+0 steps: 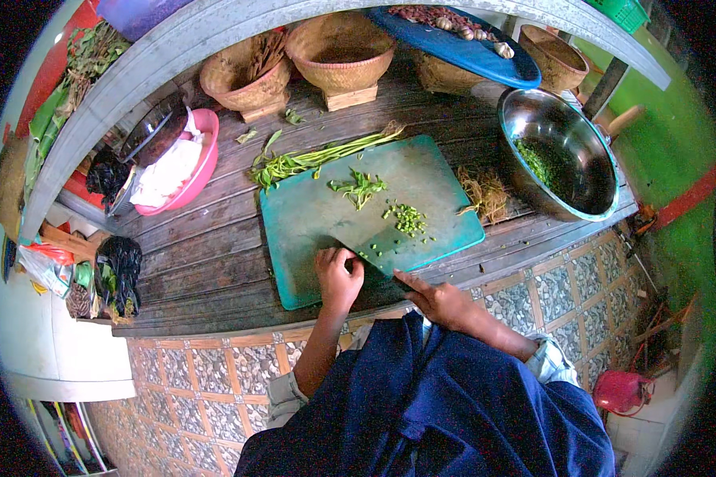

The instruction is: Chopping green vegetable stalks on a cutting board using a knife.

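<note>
On the teal cutting board (290,230) lie chopped green stems (408,219) and a small bunch of leafy greens (358,187). My right hand (437,302) is closed on the handle of a knife (378,254), its blade over the board's front half. My left hand (338,274) is closed beside the blade's far end, fingers curled against it; what they hold is hidden. Long green stalks (330,155) lie along the board's back edge. A heap of roots (485,195) sits at the board's right.
A steel bowl with cut greens (589,179) stands right on the wooden table (199,278); a pink tub (199,183) and black bags (118,274) are left. Behind are woven baskets (338,67) and a blue tray with garlic (485,67). A metal rail (215,24) arches overhead.
</note>
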